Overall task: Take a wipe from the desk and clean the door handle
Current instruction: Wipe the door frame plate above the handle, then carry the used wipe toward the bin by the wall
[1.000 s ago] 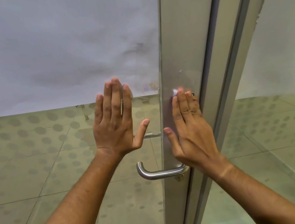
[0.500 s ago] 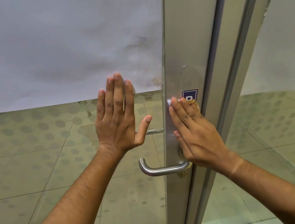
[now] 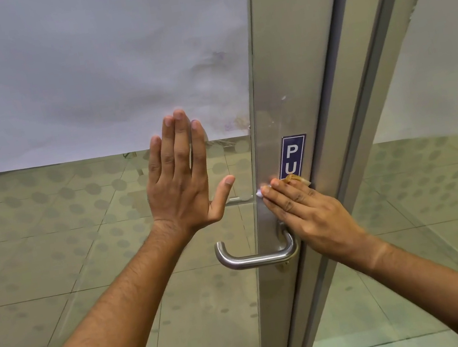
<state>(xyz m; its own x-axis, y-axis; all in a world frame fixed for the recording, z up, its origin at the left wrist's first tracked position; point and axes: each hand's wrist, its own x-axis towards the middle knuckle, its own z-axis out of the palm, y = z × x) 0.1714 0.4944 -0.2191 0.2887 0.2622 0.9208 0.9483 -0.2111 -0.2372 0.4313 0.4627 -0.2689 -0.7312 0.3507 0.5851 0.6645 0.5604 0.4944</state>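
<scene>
A brushed steel lever handle [image 3: 254, 257] juts left from the metal door stile [image 3: 289, 72]. My right hand [image 3: 310, 214] lies flat on the stile just above the handle's base, straight fingers pressing a wipe [image 3: 261, 191] against the metal. Only a small white corner of the wipe shows at my fingertips, plus a brownish edge near the sticker. My left hand [image 3: 183, 178] is spread flat against the glass pane [image 3: 77, 214], left of the stile and above the handle, fingers straight and holding nothing.
A blue sticker [image 3: 294, 153] reading "PU" sits on the stile, its lower part hidden by my right fingers. Frosted film [image 3: 83, 70] covers the upper glass. A second glass panel [image 3: 448, 167] stands to the right of the frame. Tiled floor shows through the glass.
My right hand has slid down the stile with the wipe, uncovering the blue sticker. My left hand has stayed flat on the glass.
</scene>
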